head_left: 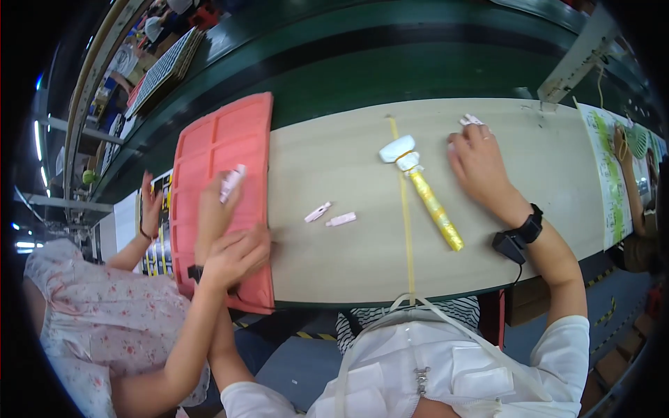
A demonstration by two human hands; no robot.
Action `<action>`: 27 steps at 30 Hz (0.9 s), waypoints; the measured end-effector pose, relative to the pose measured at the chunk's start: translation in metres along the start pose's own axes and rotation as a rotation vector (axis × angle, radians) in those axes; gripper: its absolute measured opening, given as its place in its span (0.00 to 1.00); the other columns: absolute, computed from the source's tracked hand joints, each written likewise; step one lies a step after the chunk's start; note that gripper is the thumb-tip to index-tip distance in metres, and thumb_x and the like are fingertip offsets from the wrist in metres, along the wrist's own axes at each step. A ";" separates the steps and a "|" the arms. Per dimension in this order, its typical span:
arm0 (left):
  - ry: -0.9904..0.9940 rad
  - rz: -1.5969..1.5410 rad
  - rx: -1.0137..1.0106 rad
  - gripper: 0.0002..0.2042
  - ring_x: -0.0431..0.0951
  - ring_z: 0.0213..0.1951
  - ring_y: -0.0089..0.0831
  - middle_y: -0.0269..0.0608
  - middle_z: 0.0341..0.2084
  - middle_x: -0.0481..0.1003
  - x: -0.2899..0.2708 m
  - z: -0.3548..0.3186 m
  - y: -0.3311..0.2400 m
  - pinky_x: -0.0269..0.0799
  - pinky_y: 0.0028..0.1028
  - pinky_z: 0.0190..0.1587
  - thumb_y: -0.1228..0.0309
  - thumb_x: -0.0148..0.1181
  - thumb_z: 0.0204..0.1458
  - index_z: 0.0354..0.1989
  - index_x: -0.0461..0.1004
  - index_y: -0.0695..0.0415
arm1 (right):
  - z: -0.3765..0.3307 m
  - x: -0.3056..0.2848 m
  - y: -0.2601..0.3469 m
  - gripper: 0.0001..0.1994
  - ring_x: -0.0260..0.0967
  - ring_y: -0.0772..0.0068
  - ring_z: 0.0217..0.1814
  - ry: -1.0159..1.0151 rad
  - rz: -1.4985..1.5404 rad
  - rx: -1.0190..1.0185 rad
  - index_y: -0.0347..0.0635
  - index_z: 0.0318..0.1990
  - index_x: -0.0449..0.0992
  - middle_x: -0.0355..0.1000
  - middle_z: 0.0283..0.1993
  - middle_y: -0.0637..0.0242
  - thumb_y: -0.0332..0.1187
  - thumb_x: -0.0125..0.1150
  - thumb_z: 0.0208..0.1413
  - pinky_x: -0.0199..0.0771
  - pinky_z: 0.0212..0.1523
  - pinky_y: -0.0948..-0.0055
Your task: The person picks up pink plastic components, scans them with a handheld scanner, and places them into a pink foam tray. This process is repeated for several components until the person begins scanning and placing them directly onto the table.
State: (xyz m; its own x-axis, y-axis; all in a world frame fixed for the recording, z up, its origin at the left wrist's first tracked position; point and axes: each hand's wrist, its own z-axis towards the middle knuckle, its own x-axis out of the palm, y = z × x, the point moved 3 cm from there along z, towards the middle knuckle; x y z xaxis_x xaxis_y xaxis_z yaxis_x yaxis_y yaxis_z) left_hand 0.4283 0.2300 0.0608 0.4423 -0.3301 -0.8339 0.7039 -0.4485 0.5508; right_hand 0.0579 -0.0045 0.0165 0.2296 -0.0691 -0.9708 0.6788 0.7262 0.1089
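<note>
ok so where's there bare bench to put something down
Free patches: the near strip of bench between the pink tray and the yellow tool, and the far strip behind the two small pink clips. It is crowded on the tray, where the left hand and a co-worker's hand meet.

white short sleeves | white apron straps | black wristband (532,226) with cable

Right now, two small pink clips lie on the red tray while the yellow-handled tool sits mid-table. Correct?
Not quite. In the head view the two pink clips lie on the bare wooden table, just right of the red tray, not on it. The yellow-handled tool does sit mid-table.
</note>
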 end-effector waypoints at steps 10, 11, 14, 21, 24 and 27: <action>-0.203 -0.928 -0.541 0.15 0.83 0.35 0.49 0.50 0.32 0.79 0.023 0.284 -0.097 0.79 0.42 0.36 0.59 0.66 0.57 0.39 0.75 0.59 | -0.023 0.040 -0.024 0.23 0.42 0.30 0.80 -0.017 0.167 0.057 0.53 0.66 0.73 0.55 0.75 0.45 0.39 0.57 0.62 0.43 0.73 0.28; -0.177 -0.877 -0.555 0.15 0.83 0.33 0.48 0.49 0.29 0.78 0.027 0.302 -0.109 0.79 0.42 0.34 0.58 0.65 0.57 0.37 0.74 0.59 | -0.026 0.043 -0.030 0.23 0.42 0.30 0.80 -0.039 0.156 0.049 0.53 0.66 0.73 0.55 0.75 0.45 0.39 0.57 0.62 0.43 0.73 0.28; -0.093 -0.836 -0.622 0.17 0.83 0.31 0.47 0.48 0.30 0.77 0.041 0.337 -0.130 0.80 0.40 0.33 0.57 0.63 0.59 0.37 0.72 0.61 | -0.026 0.048 -0.054 0.24 0.43 0.31 0.80 -0.091 0.253 0.075 0.52 0.66 0.73 0.57 0.74 0.45 0.38 0.57 0.62 0.43 0.73 0.28; -0.164 -0.881 -0.688 0.22 0.81 0.38 0.48 0.51 0.38 0.74 0.050 0.386 -0.149 0.81 0.41 0.35 0.53 0.62 0.59 0.44 0.71 0.64 | -0.024 0.055 -0.107 0.26 0.43 0.34 0.80 -0.069 0.138 0.158 0.47 0.68 0.70 0.57 0.75 0.48 0.38 0.56 0.61 0.40 0.74 0.30; -0.197 -0.851 -0.753 0.26 0.78 0.44 0.46 0.51 0.41 0.74 0.051 0.391 -0.152 0.80 0.40 0.41 0.51 0.61 0.59 0.50 0.71 0.65 | -0.018 0.050 -0.114 0.27 0.41 0.36 0.81 0.010 0.075 0.143 0.46 0.69 0.68 0.55 0.76 0.48 0.38 0.56 0.62 0.37 0.75 0.31; -0.201 -0.828 -0.800 0.29 0.75 0.49 0.44 0.50 0.44 0.73 0.043 0.389 -0.149 0.76 0.40 0.49 0.51 0.61 0.59 0.57 0.70 0.66 | -0.018 0.035 -0.123 0.27 0.40 0.38 0.82 0.031 0.013 0.115 0.46 0.71 0.65 0.53 0.77 0.49 0.38 0.53 0.64 0.34 0.76 0.31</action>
State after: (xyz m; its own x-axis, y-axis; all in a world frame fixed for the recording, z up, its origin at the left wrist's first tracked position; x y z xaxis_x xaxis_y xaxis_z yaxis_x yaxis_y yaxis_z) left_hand 0.1261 -0.0407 -0.0444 -0.3616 -0.3392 -0.8684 0.9169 0.0395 -0.3972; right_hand -0.0307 -0.0838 -0.0346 0.2187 -0.0373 -0.9751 0.7516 0.6437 0.1439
